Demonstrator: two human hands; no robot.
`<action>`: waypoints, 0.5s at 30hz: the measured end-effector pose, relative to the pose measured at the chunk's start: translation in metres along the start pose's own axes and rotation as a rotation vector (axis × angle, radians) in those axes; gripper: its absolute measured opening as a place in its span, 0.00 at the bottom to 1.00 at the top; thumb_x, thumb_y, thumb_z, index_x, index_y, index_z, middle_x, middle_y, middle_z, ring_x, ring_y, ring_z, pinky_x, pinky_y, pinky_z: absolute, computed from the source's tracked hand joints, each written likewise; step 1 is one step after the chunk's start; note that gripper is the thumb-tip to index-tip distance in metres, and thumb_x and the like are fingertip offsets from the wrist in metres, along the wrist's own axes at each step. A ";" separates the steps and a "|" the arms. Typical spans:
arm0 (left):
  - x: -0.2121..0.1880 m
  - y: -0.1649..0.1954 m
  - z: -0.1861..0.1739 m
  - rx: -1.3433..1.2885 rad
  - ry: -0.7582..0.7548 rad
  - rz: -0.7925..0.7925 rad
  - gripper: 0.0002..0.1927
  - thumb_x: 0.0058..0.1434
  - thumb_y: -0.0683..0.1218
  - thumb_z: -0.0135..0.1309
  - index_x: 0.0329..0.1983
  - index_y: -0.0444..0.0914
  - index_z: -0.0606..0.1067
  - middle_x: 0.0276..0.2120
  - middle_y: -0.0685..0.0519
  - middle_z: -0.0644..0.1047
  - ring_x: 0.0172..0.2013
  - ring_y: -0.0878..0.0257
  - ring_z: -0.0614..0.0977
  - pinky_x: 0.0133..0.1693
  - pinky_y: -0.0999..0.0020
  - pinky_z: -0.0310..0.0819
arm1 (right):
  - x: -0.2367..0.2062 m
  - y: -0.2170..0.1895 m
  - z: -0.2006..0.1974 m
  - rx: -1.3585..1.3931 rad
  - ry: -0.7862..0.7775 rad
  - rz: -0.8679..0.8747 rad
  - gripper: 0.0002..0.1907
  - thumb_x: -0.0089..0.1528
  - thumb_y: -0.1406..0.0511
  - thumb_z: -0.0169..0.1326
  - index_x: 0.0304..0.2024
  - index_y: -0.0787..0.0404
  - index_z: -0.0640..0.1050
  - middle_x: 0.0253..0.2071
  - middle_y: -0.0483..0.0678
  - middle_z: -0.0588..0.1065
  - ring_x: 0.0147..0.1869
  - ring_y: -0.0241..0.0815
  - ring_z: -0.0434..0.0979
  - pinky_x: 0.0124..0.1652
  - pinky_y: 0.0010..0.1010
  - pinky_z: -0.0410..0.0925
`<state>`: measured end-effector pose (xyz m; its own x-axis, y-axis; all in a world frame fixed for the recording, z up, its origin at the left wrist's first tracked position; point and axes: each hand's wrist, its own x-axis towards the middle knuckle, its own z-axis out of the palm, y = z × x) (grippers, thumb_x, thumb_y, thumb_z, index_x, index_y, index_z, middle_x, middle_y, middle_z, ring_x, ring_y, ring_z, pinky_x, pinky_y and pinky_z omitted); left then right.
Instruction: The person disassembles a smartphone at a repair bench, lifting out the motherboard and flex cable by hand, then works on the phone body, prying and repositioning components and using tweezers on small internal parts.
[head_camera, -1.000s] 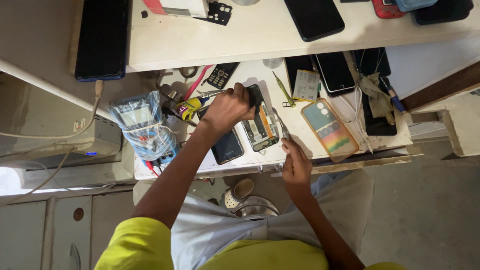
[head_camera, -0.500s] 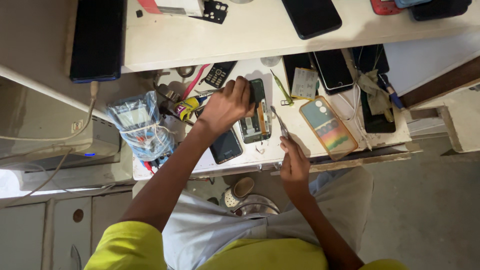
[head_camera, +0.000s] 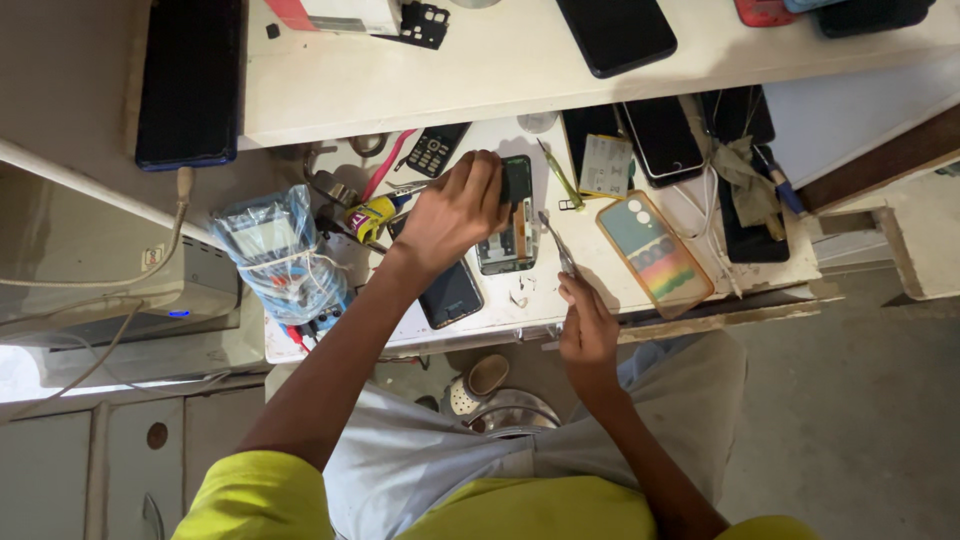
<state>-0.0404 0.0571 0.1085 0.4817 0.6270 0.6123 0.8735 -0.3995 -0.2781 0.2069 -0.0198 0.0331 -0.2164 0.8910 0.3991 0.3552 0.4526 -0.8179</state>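
Hands at a phone-repair bench, seen from above. Left hand (head_camera: 455, 212) rests on an opened phone (head_camera: 508, 225), fingers curled together over its upper left part and pressing it onto the white work surface (head_camera: 640, 290); the exposed circuit board and battery bay show just right of and below the fingertips. Right hand (head_camera: 588, 325) lies below and right of the phone, fingers pinched on the lower end of metal tweezers (head_camera: 556, 240), whose tips point up toward the phone's right edge; whether the tips touch it cannot be told.

Beneath the left wrist lies a dark phone (head_camera: 450, 292), screen up. Left of the left fingers sit a yellow glue tube (head_camera: 372, 215) and, farther out, a blue plastic-wrapped device (head_camera: 275, 255) bound with wires. Above the left fingers are a small keypad phone (head_camera: 436, 150) and a pink strap (head_camera: 385, 165). Right of the tweezers lies a phone case with coloured bands (head_camera: 655, 250), back up; above it are a pale card (head_camera: 605, 165) and green-handled tweezers (head_camera: 560, 175). Further right, several dark phones (head_camera: 665, 140) lie side by side under a crumpled cloth (head_camera: 740, 165). A raised shelf (head_camera: 480, 70) above the fingers carries another black phone (head_camera: 615, 32).
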 end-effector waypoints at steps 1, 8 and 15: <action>0.000 0.001 -0.002 0.007 0.014 -0.002 0.24 0.64 0.49 0.58 0.52 0.22 0.75 0.49 0.38 0.74 0.50 0.51 0.81 0.47 0.65 0.83 | 0.000 0.000 0.000 0.004 0.002 -0.009 0.26 0.61 0.83 0.38 0.60 0.69 0.72 0.55 0.63 0.75 0.57 0.58 0.81 0.56 0.38 0.73; 0.000 0.002 -0.011 0.004 0.003 0.024 0.25 0.65 0.49 0.59 0.54 0.21 0.74 0.52 0.36 0.74 0.53 0.48 0.80 0.51 0.63 0.81 | 0.000 -0.005 0.000 -0.030 0.009 -0.041 0.23 0.64 0.82 0.40 0.59 0.68 0.73 0.55 0.64 0.76 0.56 0.59 0.81 0.55 0.38 0.74; -0.001 0.001 -0.007 0.014 -0.003 0.015 0.26 0.65 0.49 0.59 0.55 0.21 0.74 0.51 0.35 0.74 0.52 0.49 0.80 0.48 0.64 0.83 | 0.001 -0.008 0.000 -0.029 0.016 -0.041 0.24 0.63 0.82 0.40 0.60 0.68 0.72 0.55 0.64 0.76 0.56 0.59 0.81 0.55 0.37 0.74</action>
<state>-0.0400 0.0515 0.1130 0.4950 0.6229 0.6058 0.8670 -0.3997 -0.2975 0.2036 -0.0229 0.0402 -0.2167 0.8721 0.4388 0.3729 0.4893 -0.7883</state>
